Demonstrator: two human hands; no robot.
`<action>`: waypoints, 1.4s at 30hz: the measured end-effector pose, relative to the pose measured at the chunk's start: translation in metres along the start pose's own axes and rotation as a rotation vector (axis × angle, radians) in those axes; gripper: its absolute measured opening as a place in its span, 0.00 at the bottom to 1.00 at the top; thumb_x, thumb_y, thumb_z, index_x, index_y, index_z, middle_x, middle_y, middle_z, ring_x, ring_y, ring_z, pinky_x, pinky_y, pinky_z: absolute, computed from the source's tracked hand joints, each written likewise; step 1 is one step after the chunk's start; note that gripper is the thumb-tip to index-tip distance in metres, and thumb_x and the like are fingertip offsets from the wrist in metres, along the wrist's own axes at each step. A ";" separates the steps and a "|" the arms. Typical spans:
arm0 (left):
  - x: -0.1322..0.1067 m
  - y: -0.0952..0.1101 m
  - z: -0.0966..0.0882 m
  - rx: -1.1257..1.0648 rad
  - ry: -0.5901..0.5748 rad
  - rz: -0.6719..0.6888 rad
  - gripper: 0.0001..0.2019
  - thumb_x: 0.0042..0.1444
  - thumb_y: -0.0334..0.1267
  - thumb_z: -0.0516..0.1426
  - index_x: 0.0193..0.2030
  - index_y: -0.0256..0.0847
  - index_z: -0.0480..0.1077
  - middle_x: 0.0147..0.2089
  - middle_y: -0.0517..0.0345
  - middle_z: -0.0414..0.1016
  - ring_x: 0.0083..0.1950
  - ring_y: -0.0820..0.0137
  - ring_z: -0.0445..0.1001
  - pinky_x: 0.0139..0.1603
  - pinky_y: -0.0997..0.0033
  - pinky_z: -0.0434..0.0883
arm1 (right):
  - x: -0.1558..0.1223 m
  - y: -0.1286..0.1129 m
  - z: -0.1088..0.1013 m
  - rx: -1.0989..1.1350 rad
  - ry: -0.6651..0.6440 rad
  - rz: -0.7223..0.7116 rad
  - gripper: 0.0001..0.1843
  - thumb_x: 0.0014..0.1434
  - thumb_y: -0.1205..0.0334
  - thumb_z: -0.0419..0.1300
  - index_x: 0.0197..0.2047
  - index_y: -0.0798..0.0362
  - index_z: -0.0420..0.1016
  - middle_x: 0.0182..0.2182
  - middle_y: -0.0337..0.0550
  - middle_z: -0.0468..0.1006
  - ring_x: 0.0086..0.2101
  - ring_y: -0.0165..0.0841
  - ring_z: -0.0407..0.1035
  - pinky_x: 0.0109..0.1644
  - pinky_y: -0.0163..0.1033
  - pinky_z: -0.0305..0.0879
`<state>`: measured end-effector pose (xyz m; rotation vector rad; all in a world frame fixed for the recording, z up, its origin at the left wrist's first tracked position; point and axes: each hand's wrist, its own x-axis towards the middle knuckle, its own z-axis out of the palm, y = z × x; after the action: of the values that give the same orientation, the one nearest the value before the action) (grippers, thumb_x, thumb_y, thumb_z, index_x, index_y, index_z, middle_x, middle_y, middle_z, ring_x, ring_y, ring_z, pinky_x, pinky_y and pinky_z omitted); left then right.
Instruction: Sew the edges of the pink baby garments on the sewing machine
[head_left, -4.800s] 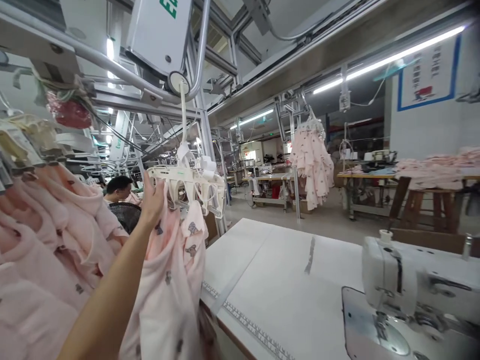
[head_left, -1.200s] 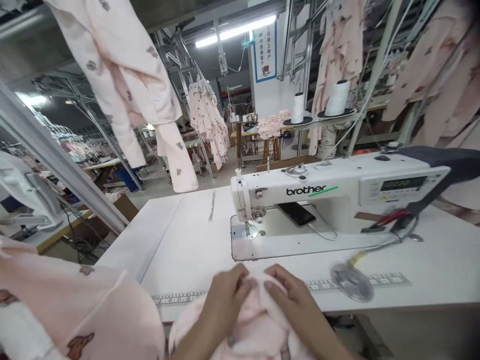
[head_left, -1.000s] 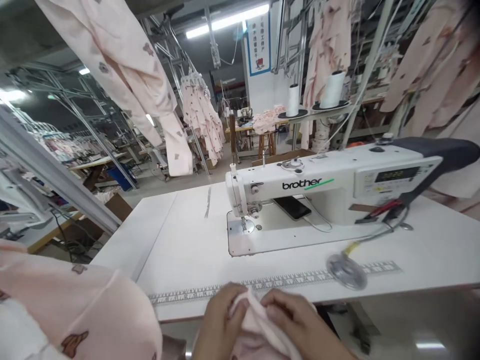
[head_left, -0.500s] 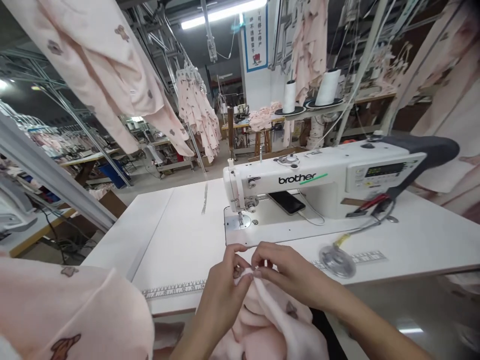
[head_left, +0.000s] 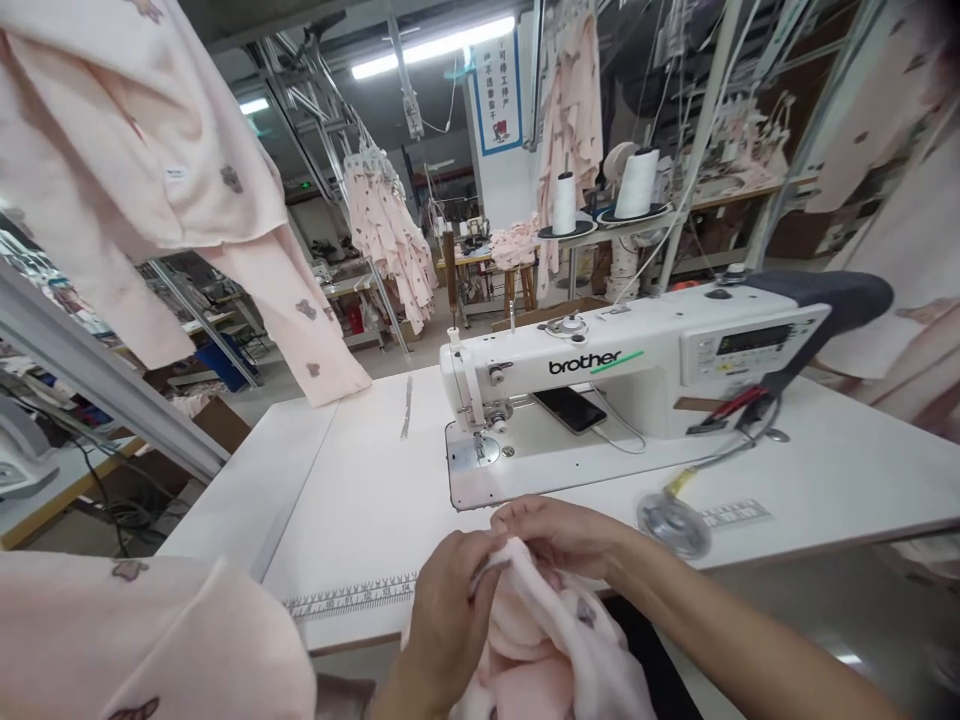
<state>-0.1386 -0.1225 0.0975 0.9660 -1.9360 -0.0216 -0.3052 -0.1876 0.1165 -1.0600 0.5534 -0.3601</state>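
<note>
Head view, sewing station. Both hands work at the near edge of the white sewing table (head_left: 360, 520), closed on a bunched pink garment (head_left: 547, 650) with small brown printed figures. Left hand (head_left: 450, 610): fingers curled around the fabric's upper fold, back of the hand toward the camera. Right hand (head_left: 559, 530): fingers bent down over the top of the same fold, pinching it; fingertips hidden in the cloth. The two hands are touching or nearly so across the fold. The garment hangs off the table edge toward the person's lap, only its top resting at the edge, just in front of the printed ruler strip (head_left: 352, 598) along the table front.

Behind the hands stands a white Brother sewing machine (head_left: 630, 365), needle end to the left, its bed plate (head_left: 476, 452) just beyond the hands. A dark phone (head_left: 574, 410) lies on the bed under the machine arm, cable attached. A clear round disc (head_left: 673, 525) sits on the table right of the hands. Red-handled snips (head_left: 731, 408) rest near the machine's right end.

Two thread cones (head_left: 637, 183) stand on a stand behind the machine. Pink garments hang overhead at upper left (head_left: 150, 190) and farther back (head_left: 390, 235). Another pink garment (head_left: 150, 640) fills the lower left corner.
</note>
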 end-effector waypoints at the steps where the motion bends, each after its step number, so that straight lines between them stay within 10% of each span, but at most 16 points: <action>1: -0.001 -0.001 0.001 0.006 0.028 0.033 0.17 0.57 0.26 0.52 0.51 0.45 0.60 0.38 0.58 0.75 0.38 0.74 0.74 0.37 0.77 0.73 | 0.000 0.001 0.002 0.024 0.008 0.016 0.15 0.47 0.53 0.63 0.25 0.57 0.68 0.12 0.30 0.63 0.10 0.20 0.55 0.11 0.24 0.52; 7: -0.003 0.001 -0.001 0.003 -0.073 -0.127 0.25 0.58 0.28 0.51 0.62 0.47 0.52 0.45 0.57 0.76 0.44 0.74 0.75 0.44 0.77 0.72 | 0.008 0.008 0.001 -0.011 0.067 -0.003 0.13 0.46 0.56 0.61 0.22 0.56 0.64 0.12 0.30 0.59 0.11 0.19 0.48 0.13 0.26 0.42; 11: 0.002 0.004 -0.008 -0.119 0.000 -0.469 0.19 0.59 0.35 0.51 0.57 0.45 0.57 0.41 0.59 0.77 0.41 0.73 0.76 0.42 0.75 0.72 | 0.000 0.015 0.013 -0.152 0.346 -0.288 0.18 0.56 0.47 0.54 0.28 0.55 0.67 0.20 0.35 0.66 0.21 0.25 0.59 0.25 0.30 0.56; 16: 0.009 0.003 -0.009 -0.030 0.017 -0.623 0.16 0.57 0.41 0.51 0.52 0.43 0.63 0.41 0.57 0.75 0.42 0.68 0.74 0.45 0.67 0.70 | -0.016 0.024 0.046 -0.685 0.655 -0.519 0.06 0.57 0.59 0.57 0.38 0.50 0.67 0.32 0.36 0.71 0.34 0.31 0.64 0.37 0.34 0.57; 27: 0.031 -0.009 -0.039 -0.493 -0.435 -0.764 0.22 0.57 0.41 0.54 0.59 0.48 0.62 0.53 0.56 0.70 0.47 0.70 0.69 0.50 0.70 0.66 | -0.013 0.004 0.016 -0.668 0.262 -0.448 0.13 0.64 0.60 0.48 0.37 0.53 0.73 0.36 0.39 0.74 0.37 0.33 0.67 0.41 0.34 0.59; 33: 0.046 -0.018 -0.021 -0.427 -0.341 -0.831 0.15 0.51 0.38 0.57 0.47 0.42 0.70 0.39 0.58 0.73 0.41 0.70 0.70 0.44 0.72 0.66 | -0.002 0.003 0.015 -0.859 0.664 -0.387 0.07 0.57 0.60 0.56 0.29 0.51 0.70 0.27 0.34 0.73 0.29 0.30 0.66 0.32 0.32 0.54; 42: 0.067 -0.106 0.046 -0.374 -0.363 -0.727 0.22 0.52 0.35 0.53 0.55 0.40 0.59 0.31 0.63 0.67 0.33 0.73 0.66 0.38 0.74 0.61 | 0.061 -0.002 -0.058 -0.981 0.886 -0.153 0.07 0.53 0.57 0.57 0.29 0.52 0.68 0.23 0.36 0.71 0.28 0.32 0.65 0.29 0.33 0.52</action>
<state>-0.1242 -0.2542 0.0804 1.4132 -1.6926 -0.9962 -0.2902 -0.2621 0.0810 -1.8874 1.5409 -0.7360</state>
